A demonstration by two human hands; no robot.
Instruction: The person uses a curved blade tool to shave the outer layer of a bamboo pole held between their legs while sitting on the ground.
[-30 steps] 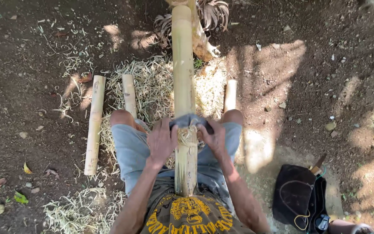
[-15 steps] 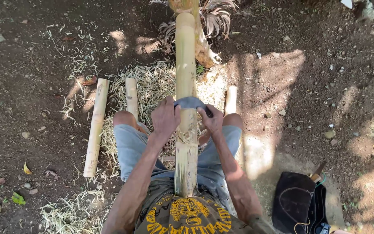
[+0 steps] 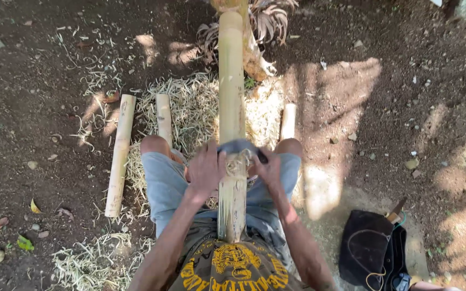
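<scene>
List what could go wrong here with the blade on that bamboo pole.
1. The left hand and right hand grip a curved blade across the bamboo pole. The pole's near end points at the person's belly, so a slip toward the body might cut the torso.
2. Both bare knees flank the pole close to the blade; a sideways slip might nick them.
3. The far end of the pole leans against a stump; it might roll under pressure.

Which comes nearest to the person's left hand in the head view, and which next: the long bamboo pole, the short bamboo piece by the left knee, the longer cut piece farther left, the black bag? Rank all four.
1. Long bamboo pole: centre, touching the left hand.
2. Short bamboo piece: just beyond the left knee.
3. Longer cut piece: farther left on the dirt.
4. Black bag: far right, past the right arm.
</scene>
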